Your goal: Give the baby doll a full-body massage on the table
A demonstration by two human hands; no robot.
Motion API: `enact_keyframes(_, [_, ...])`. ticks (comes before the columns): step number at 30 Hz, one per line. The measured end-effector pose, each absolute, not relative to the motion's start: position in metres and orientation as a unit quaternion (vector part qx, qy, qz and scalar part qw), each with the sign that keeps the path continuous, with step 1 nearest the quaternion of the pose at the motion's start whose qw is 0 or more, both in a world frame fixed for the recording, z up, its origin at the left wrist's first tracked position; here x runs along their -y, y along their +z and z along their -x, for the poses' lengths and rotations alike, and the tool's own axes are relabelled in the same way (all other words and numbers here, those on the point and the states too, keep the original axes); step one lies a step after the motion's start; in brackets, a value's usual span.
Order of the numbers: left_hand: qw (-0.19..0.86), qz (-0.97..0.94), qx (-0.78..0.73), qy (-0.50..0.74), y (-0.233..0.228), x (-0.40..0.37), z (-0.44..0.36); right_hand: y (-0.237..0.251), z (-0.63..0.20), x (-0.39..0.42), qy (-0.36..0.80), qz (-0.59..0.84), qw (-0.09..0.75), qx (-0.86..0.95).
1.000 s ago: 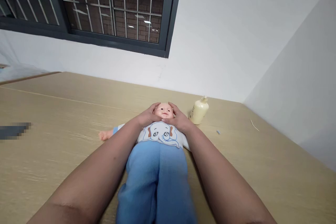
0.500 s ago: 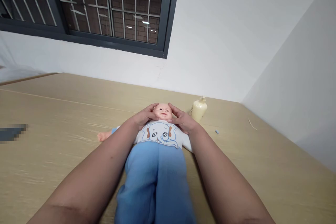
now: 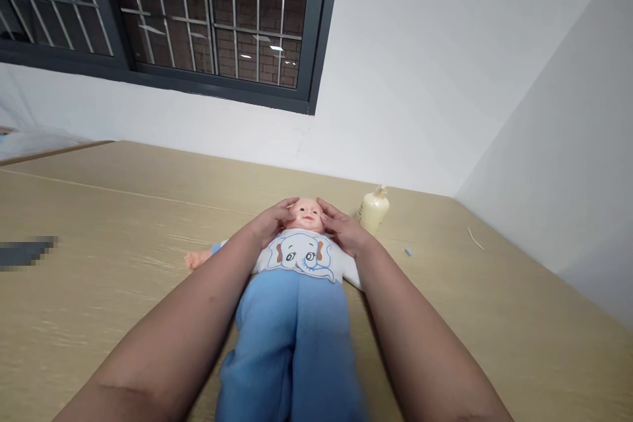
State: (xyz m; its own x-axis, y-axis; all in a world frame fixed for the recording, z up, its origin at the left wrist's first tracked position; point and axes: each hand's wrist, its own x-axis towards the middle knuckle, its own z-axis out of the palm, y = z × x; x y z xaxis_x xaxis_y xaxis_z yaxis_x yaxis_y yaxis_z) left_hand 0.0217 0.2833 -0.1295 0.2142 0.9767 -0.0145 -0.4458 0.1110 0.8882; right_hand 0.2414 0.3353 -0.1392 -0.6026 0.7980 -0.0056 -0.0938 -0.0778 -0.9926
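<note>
A corner of a white-walled room is shown, with a dark-framed barred window [image 3: 198, 20] set in the far wall and a brick face visible behind the bars. Most of the lower view is filled by a pale wood-grain counter [image 3: 99, 303], which runs back to the wall and meets the side wall at the right. On the middle of the counter a baby doll [image 3: 301, 277] is laid on its back, feet toward the viewer and head toward the window; it is dressed in blue trousers and a white top printed with an elephant, and one bare arm is stretched out to the left on the counter. Two bare forearms are extended along either side of the doll. The left hand [image 3: 270, 223] is cupped, fingers spread, against the left side of the doll's head, and the right hand [image 3: 343, 229] is cupped in the same way against the right side, so that the head is held between both palms. A cream pump bottle [image 3: 373, 210] is seen standing upright just beyond the right hand, apart from it. A pixelated dark patch [image 3: 24, 252] lies at the left edge, a small blue scrap [image 3: 407, 252] to the right of the bottle, and a thin pale sliver [image 3: 475, 239] nearer the side wall.
</note>
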Motion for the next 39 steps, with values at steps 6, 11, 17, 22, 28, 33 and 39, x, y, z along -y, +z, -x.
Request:
enact_keyframes(6, [0.647, -0.433, -0.365, 0.510, -0.131, -0.282, -0.023, -0.133, -0.232, -0.328, 0.549, 0.343, 0.327, 0.689])
enact_keyframes(11, [0.617, -0.456, -0.393, 0.508, -0.135, -0.286, -0.026, -0.127, -0.224, -0.320, 0.453, 0.384, 0.340, 0.729])
enact_keyframes(17, [0.615, -0.457, -0.395, 0.507, -0.136, -0.287, -0.024, -0.129, -0.227, -0.324, 0.483, 0.362, 0.341, 0.720])
enact_keyframes(22, [0.630, -0.464, -0.355, 0.511, -0.133, -0.286, -0.021, -0.135, -0.232, -0.331, 0.564, 0.319, 0.352, 0.675])
enact_keyframes(28, [0.671, -0.445, -0.312, 0.504, -0.130, -0.283, -0.020, -0.136, -0.239, -0.334, 0.656, 0.280, 0.342, 0.612])
enact_keyframes(33, [0.686, -0.406, -0.311, 0.518, -0.131, -0.287, -0.019, -0.134, -0.239, -0.334, 0.699, 0.275, 0.356, 0.556])
enact_keyframes(39, [0.682, -0.391, -0.326, 0.526, -0.134, -0.286, -0.018, -0.137, -0.230, -0.332, 0.664, 0.323, 0.378, 0.558])
